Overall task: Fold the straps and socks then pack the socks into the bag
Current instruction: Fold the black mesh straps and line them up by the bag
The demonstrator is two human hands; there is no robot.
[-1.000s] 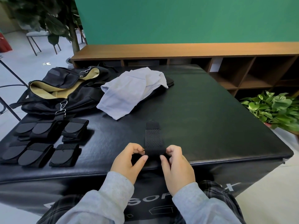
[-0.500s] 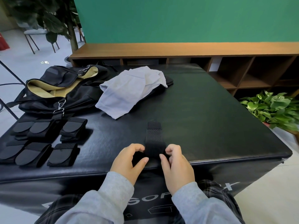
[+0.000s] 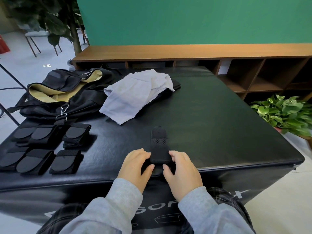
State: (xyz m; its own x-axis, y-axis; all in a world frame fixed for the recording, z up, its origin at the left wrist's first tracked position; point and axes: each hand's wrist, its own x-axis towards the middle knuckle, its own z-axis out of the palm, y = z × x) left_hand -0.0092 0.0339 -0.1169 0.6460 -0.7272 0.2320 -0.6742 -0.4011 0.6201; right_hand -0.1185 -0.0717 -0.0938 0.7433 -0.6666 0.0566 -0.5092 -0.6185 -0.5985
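A black perforated strap lies lengthwise near the front edge of the black table. Its near end is rolled over into a thick fold. My left hand pinches the left side of that fold and my right hand pinches its right side. Several folded black straps lie in rows at the front left. An open black bag with a tan lining sits at the back left. Black socks poke out from under a pale grey cloth.
A low wooden shelf unit runs behind the table below a green wall. A leafy potted plant stands on the floor to the right. A tree and a chair stand at the far left.
The fold at the strap's near end has grown thicker and the flat part beyond my hands has shortened. Both hands have crept slightly forward along it.
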